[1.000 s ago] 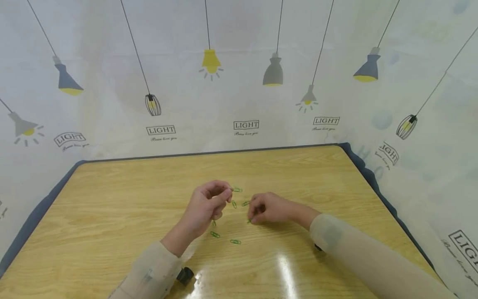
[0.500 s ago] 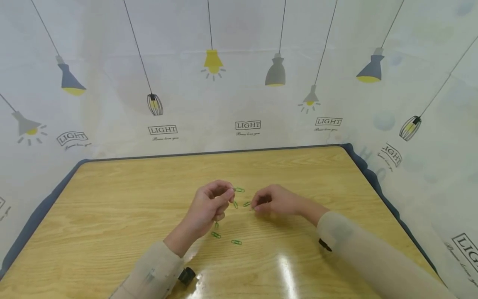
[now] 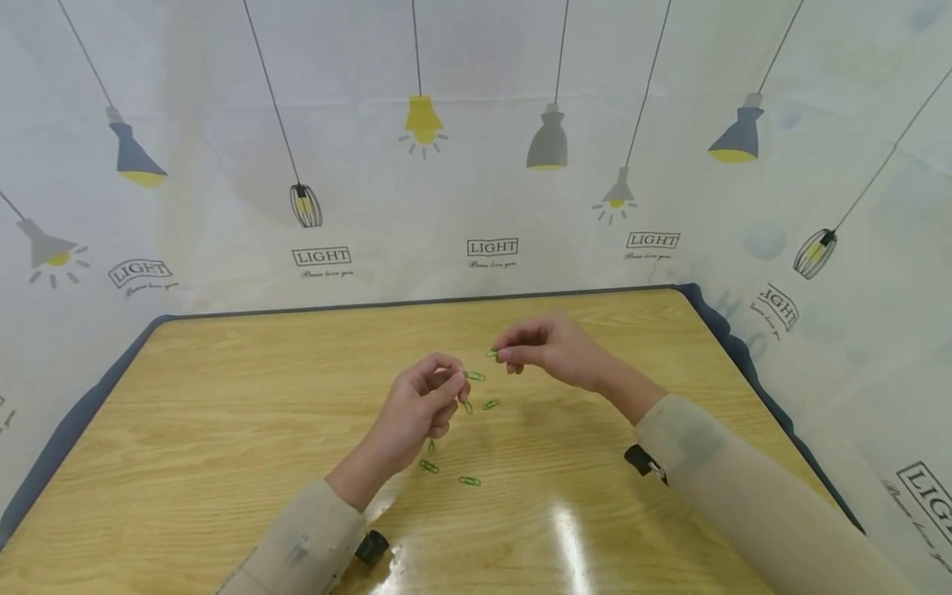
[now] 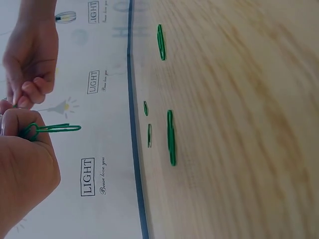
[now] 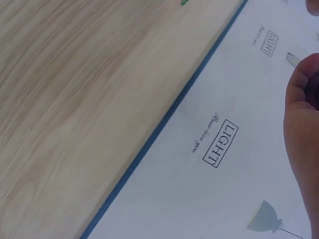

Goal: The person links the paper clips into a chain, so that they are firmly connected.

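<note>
My left hand (image 3: 420, 405) pinches a green paper clip (image 3: 476, 376) between thumb and forefinger, its end sticking out to the right. Below the same hand dangles another green paper clip (image 4: 62, 128), looped onto a clip partly hidden by the fingers. My right hand (image 3: 554, 355), raised a little above and right of the left, pinches a separate green paper clip (image 3: 492, 353) by its end. The two hands are close but apart in the head view. In the right wrist view only part of the right hand (image 5: 304, 114) shows, and its clip is hard to make out.
Several loose green clips lie on the wooden table (image 3: 245, 430): one paper clip (image 3: 490, 405) right of the left hand, another paper clip (image 3: 470, 481) nearer the front. A wall covering (image 3: 402, 207) printed with lamps stands behind the table's dark edge.
My right hand has picked a paper clip off the table and moved up and away from the surface with it. The left hand stays nearly in place, still holding its clips.
</note>
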The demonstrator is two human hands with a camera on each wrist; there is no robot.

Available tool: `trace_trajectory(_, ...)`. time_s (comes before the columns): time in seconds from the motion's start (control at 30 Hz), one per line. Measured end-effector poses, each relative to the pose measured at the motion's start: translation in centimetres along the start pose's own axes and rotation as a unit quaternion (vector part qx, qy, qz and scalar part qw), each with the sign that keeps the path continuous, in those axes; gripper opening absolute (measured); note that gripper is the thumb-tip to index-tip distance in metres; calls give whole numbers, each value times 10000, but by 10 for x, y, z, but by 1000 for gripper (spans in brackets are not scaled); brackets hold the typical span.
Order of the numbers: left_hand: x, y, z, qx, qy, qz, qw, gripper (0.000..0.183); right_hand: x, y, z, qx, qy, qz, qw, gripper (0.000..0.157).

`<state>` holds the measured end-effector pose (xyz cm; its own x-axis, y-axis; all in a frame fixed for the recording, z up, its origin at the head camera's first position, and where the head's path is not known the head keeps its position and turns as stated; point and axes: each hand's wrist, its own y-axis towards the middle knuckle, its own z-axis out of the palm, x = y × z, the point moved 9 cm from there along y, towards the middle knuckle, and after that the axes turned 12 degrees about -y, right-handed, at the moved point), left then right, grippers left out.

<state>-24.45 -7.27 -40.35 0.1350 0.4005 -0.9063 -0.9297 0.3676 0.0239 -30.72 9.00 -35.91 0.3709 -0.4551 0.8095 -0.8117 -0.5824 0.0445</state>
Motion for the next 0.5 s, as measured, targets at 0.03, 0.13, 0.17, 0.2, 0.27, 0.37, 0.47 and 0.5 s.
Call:
trace_trajectory(0.03, 0, 0, 0, 8, 10, -2, 10000, 8, 3, 0, -1, -66, 44, -5, 10000, 17)
trace_trajectory(0.13, 0, 0, 2, 29, 42, -18, 10000, 8, 11, -1, 0, -167, 150, -60, 9997, 16)
trace_trajectory(0.17, 0, 0, 2, 38, 57, -14, 10000, 8, 12, -1, 1, -191, 163, -79, 9997, 15)
trace_trajectory(0.2, -1, -1, 2, 43, 69, -5, 10000, 8, 14, -2, 1, -214, 169, -108, 9996, 14)
trace_trajectory(0.27, -1, 0, 2, 33, 105, 1, 9999, 7, 18, -1, 4, -245, 187, -207, 9993, 13)
trace_trajectory(0.37, -2, 1, 1, 31, 122, 21, 9999, 7, 21, 0, 8, -245, 230, -331, 9989, 10)
trace_trajectory(0.47, -2, 1, 1, 31, 126, 20, 9999, 7, 24, 1, 13, -217, 271, -403, 9986, 9)
trace_trajectory(0.5, -3, 1, 1, 34, 119, 22, 9999, 7, 24, 2, 14, -198, 259, -401, 9987, 9)
